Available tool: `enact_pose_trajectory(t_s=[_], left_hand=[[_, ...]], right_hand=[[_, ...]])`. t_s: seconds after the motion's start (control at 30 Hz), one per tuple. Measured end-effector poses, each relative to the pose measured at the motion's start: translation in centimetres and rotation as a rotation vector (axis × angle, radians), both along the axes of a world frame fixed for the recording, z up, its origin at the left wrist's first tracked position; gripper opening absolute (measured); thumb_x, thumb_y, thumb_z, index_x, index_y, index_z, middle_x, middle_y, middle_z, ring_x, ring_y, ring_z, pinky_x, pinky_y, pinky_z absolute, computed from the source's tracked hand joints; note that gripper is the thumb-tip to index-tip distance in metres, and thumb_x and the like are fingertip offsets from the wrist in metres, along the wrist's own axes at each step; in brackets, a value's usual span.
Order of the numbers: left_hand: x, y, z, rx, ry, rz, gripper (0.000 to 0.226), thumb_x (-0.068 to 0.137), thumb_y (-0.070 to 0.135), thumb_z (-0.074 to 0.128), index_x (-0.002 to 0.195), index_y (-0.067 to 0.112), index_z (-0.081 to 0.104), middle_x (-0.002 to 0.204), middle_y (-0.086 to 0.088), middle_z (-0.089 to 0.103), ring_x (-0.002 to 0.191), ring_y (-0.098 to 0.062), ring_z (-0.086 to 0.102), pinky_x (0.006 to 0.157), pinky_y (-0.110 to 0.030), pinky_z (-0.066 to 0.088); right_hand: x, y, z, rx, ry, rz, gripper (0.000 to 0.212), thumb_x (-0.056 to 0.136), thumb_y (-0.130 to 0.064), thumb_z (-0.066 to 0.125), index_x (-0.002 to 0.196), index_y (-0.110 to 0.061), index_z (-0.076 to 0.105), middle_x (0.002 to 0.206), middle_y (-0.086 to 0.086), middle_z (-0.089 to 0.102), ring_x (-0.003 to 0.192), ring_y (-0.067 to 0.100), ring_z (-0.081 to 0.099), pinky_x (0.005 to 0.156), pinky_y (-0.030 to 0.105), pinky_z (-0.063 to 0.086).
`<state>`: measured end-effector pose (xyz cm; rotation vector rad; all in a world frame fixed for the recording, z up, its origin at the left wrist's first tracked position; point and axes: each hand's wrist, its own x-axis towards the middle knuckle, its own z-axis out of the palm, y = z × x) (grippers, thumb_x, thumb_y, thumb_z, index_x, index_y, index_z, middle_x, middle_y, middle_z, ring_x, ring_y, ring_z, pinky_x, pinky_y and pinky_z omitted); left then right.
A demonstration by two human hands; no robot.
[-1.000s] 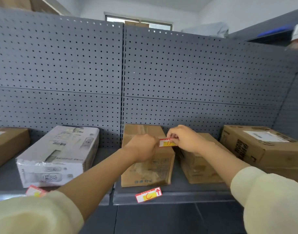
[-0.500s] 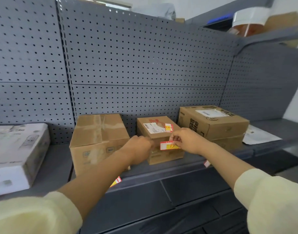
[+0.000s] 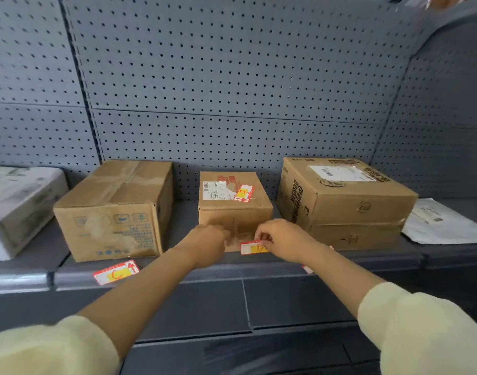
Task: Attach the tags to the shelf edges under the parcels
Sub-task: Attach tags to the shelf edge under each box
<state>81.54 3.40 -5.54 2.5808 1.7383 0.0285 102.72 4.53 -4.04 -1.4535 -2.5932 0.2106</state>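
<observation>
My right hand (image 3: 282, 239) pinches a red-and-yellow tag (image 3: 252, 247) low against the front of the small middle parcel (image 3: 233, 201), just above the grey shelf edge (image 3: 232, 269). My left hand (image 3: 209, 240) is closed in a loose fist at the tag's left end; whether it touches the tag is hidden. Another tag marked C (image 3: 115, 272) is stuck on the shelf edge under the large left parcel (image 3: 115, 209). A sliver of a further tag (image 3: 307, 269) shows behind my right forearm, under the right parcel (image 3: 343, 201).
A white box (image 3: 18, 204) lies at the far left and a white mailer bag (image 3: 443, 226) at the far right of the shelf. A grey pegboard wall (image 3: 232, 90) rises behind the parcels. A red-yellow sticker (image 3: 244, 192) sits on top of the middle parcel.
The view swung right, then settled facing the three parcels. Both hands came down with the tag from mid-air to the foot of the middle parcel, near the shelf edge.
</observation>
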Motion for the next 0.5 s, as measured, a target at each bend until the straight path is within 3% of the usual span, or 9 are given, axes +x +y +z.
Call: enact_pose_trajectory(t_s=[0.23,0.37,0.5], left_hand=[[0.3,-1.7,-2.3,-0.070,0.047,0.102,0.035,0.091,0.012,0.046,0.123,0.022,0.059,0.131,-0.004,0.057,0.111,-0.028,0.060,0.086,-0.036,0.048],[0.3,-2.0,-2.6,0.042,0.055,0.036,0.037,0.091,0.009,0.047,0.122,0.023,0.061,0.128,-0.002,0.057,0.108,-0.028,0.060,0.084,-0.036,0.047],[0.4,-2.4,-3.3,-0.020,0.050,0.046,0.041,0.091,0.009,0.047,0.128,0.025,0.058,0.132,-0.002,0.058,0.112,-0.028,0.060,0.091,-0.038,0.048]], right_hand=[[-0.6,0.2,-2.0,-0.039,-0.005,0.044,0.015,0.092,-0.019,0.058,0.104,-0.024,0.066,0.109,-0.002,0.066,0.093,0.017,0.061,0.078,0.034,0.052],[-1.4,0.4,-2.7,-0.013,-0.033,0.073,0.006,0.091,-0.020,0.058,0.089,-0.024,0.061,0.101,0.000,0.067,0.084,0.020,0.059,0.066,0.031,0.045],[-2.0,0.3,-2.8,-0.008,-0.018,0.081,0.009,0.091,-0.020,0.058,0.093,-0.025,0.064,0.099,-0.003,0.068,0.081,0.016,0.058,0.066,0.031,0.046]])
